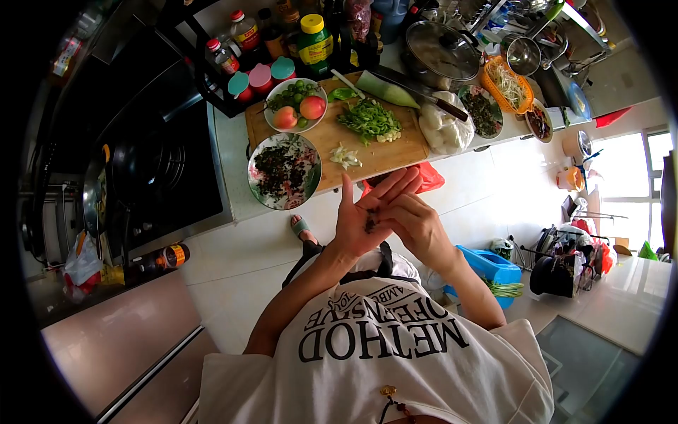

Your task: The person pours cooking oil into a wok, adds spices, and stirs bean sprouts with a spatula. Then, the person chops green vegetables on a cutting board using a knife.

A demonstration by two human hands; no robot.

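My left hand (359, 225) is palm up in front of the counter, its fingers stretched out and its thumb apart. Small dark bits (371, 220) lie on its palm. Over that palm, my right hand (417, 225) has its fingertips pressed together; whatever they pinch is too small to make out. Beyond both hands is a wooden cutting board (417, 150) with chopped greens (371, 120), pale chopped pieces (346, 156) and a thick green-white stalk (387, 90). At its left stand a plate of dark bits (284, 172) and a bowl with red-yellow fruit (312, 107).
A black stove (169, 169) is on the left. Bottles (315, 44) stand behind the board. To the right are a knife (424, 93), a white bag (446, 126), a lidded pot (443, 51) and an orange basket (507, 85). A blue bin (491, 267) stands on the floor.
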